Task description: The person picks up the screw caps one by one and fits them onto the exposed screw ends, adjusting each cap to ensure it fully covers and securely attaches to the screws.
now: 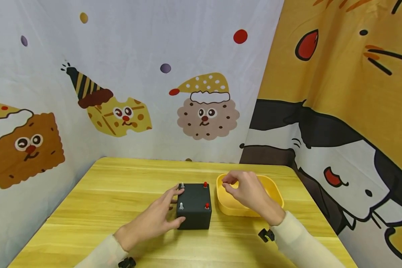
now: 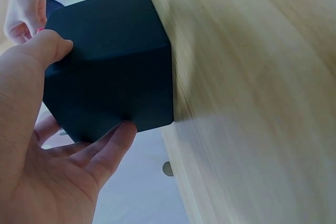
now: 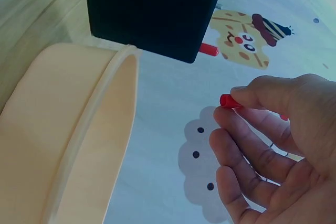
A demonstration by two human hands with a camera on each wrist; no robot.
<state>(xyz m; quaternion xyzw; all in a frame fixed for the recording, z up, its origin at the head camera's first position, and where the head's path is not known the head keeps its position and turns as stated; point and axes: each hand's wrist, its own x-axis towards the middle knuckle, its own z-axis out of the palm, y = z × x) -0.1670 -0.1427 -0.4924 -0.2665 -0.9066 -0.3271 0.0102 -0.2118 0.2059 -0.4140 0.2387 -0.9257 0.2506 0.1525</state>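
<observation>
Your left hand [image 1: 154, 220] is partly spread and grips the left side of the black box [image 1: 193, 197], the thumb on the near side and the fingers reaching along the left side towards the far left corner. The box stands upright on the table [image 1: 120, 193], about midway between its left and right edges and some way in from the far edge. From the top of the box rise two silver posts [image 1: 181, 206] along the left side and two red posts [image 1: 207, 205] along the right.

Your right hand [image 1: 251, 190] is nearly closed at the tips: thumb and index finger pinch a small red cap [image 3: 229, 101], its hollow end showing in the right wrist view, while the other fingers curl loosely around nothing. You hold it above the left part of the yellow tray [image 1: 236, 211], well apart from the table.

The tray sits just beside the box, between it and the table's right edge, with a narrow strip of wood between the two in the head view. Each of your pale sleeves [image 1: 305, 243] has a black clip [image 1: 266, 235] near the cuff. Beyond the far edge hangs a cloth [image 1: 130, 44] printed with cartoon snacks in hats.
</observation>
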